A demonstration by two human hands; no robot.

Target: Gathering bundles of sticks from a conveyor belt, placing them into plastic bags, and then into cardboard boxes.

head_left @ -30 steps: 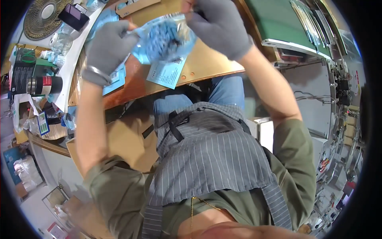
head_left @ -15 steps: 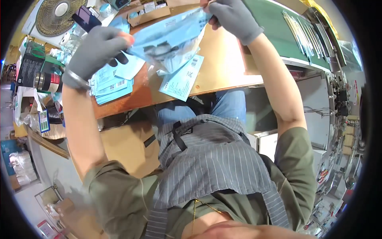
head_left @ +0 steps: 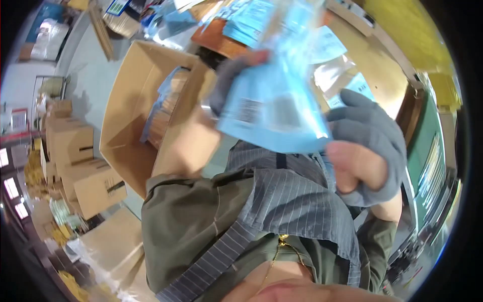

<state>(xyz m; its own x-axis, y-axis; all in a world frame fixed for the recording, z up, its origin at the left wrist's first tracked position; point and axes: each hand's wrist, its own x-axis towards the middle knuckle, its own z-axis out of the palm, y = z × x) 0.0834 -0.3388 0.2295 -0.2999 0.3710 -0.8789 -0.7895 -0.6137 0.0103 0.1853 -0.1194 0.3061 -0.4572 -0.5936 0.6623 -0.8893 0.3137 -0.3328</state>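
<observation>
A pale blue plastic packaging bag with a printed label patch and a clear upper part is held up in front of my apron. My left hand, in a grey glove with bare fingertips, grips its left side; motion blurs it. At the bag's lower right corner, my gloved right hand pinches the edge between thumb and fingers. What the bag contains is hard to make out through the glare. Beyond my right hand, a clear bag with a blue part lies on the table.
Left of me stands an open cardboard box with several blue-edged packages inside. Blue printed cards are piled on the table. Closed cartons stand farther left. A green surface lies at the right.
The view has swung left, bringing the open box into sight. Both hands have brought the blue bag from over the table closer to my body, and its blue panel now hangs lowermost.
</observation>
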